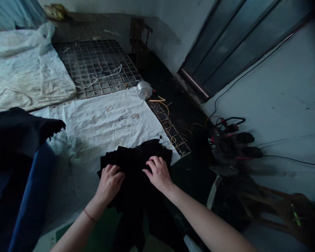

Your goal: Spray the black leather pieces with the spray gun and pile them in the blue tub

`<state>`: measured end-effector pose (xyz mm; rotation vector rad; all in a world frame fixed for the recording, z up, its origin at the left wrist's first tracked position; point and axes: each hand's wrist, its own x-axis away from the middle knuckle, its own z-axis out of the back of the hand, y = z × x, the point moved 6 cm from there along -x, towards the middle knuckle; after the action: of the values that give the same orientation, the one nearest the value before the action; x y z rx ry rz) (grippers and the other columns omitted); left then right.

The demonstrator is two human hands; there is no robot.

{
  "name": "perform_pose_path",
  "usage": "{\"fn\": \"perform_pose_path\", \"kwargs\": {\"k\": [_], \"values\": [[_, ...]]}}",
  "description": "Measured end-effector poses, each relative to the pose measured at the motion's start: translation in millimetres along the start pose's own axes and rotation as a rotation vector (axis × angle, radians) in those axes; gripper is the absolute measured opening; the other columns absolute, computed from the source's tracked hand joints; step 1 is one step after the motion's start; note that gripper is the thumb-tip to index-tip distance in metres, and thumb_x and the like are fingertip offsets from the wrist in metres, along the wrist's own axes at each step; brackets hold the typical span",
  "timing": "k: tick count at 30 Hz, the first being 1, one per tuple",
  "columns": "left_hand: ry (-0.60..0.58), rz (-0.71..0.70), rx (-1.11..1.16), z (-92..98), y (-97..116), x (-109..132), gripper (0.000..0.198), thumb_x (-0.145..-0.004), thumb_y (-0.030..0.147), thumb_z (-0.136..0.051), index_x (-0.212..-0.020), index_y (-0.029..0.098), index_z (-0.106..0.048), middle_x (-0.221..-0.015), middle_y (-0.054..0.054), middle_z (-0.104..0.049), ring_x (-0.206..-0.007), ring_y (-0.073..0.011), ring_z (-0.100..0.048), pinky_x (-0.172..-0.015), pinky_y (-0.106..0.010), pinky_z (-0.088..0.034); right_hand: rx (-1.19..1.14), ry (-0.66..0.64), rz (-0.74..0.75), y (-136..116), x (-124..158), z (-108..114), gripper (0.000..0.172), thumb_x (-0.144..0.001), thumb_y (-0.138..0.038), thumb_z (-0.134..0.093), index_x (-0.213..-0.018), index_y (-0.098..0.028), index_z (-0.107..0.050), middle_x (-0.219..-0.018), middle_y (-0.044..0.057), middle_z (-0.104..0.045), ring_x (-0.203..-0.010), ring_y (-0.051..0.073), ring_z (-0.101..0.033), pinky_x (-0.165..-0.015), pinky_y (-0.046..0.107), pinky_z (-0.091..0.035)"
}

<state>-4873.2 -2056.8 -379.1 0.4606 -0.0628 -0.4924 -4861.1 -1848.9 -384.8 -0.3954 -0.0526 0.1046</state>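
Note:
A stack of black fabric pieces (136,157) lies at the near edge of a white cloth-covered table (99,122). My left hand (109,182) rests on the stack's left side with its fingers curled into the fabric. On the stack's right side my right hand (159,173) presses down, fingers bent and gripping the top layers. More black fabric hangs down from the stack toward me.
A wire grid (99,66) with white cord covers the far table. A tape roll (144,90) and rubber bands (135,116) lie near the cloth's far edge. Dark cloth over a blue thing (18,140) sits at left. Cables and a power strip (225,140) lie right.

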Motion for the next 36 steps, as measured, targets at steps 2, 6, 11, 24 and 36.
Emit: {"fn": "perform_pose_path", "kwargs": {"k": [2, 6, 11, 24, 36], "values": [[-0.016, 0.055, 0.137, 3.0, -1, 0, 0.017, -0.084, 0.027, -0.057, -0.076, 0.021, -0.07, -0.088, -0.006, -0.063, -0.08, -0.0169, -0.057, -0.073, -0.03, -0.049, 0.005, -0.001, 0.005, -3, -7, -4, 0.022, -0.08, -0.027, -0.07, -0.099, -0.021, -0.061, -0.098, 0.008, -0.06, -0.092, 0.026, -0.052, -0.078, 0.04, -0.042], [-0.021, 0.202, 0.363, 7.8, -7, 10, 0.015, -0.079, 0.032, -0.062, -0.07, 0.02, -0.067, -0.083, -0.003, -0.062, -0.07, -0.0121, -0.06, -0.059, -0.021, -0.048, -0.033, 0.018, 0.045, -5, -9, -8, 0.017, -0.078, -0.023, -0.072, -0.091, -0.022, -0.062, -0.091, 0.006, -0.061, -0.091, 0.025, -0.052, -0.079, 0.04, -0.041], [0.04, 0.38, 0.464, 11.8, -11, 30, 0.034, -0.072, 0.037, -0.067, -0.103, 0.024, -0.066, -0.086, 0.0, -0.069, -0.063, -0.0117, -0.06, -0.058, -0.022, -0.049, -0.205, 0.005, 0.177, -4, 11, 0, 0.007, -0.084, -0.014, -0.063, -0.087, -0.021, -0.062, -0.083, 0.003, -0.064, -0.081, 0.019, -0.056, -0.077, 0.034, -0.044], [-0.023, 0.427, 0.38, 0.7, -18, 34, 0.024, -0.075, 0.041, -0.063, -0.088, 0.022, -0.068, -0.07, 0.002, -0.068, -0.057, -0.0133, -0.058, -0.056, -0.024, -0.046, -0.339, -0.028, 0.258, -3, 15, 1, 0.006, -0.082, -0.011, -0.062, -0.084, -0.018, -0.063, -0.085, 0.005, -0.064, -0.083, 0.019, -0.058, -0.077, 0.033, -0.049], [-0.174, 0.298, -0.196, -7.1, 8, -1, 0.043, -0.083, 0.015, -0.055, -0.125, 0.021, -0.049, -0.102, -0.006, -0.064, -0.085, -0.0192, -0.063, -0.069, -0.029, -0.046, 0.07, -0.086, -0.018, 0, 9, -16, 0.003, -0.08, -0.02, -0.069, -0.083, -0.019, -0.067, -0.1, 0.008, -0.059, -0.092, 0.023, -0.055, -0.077, 0.034, -0.047]]}}
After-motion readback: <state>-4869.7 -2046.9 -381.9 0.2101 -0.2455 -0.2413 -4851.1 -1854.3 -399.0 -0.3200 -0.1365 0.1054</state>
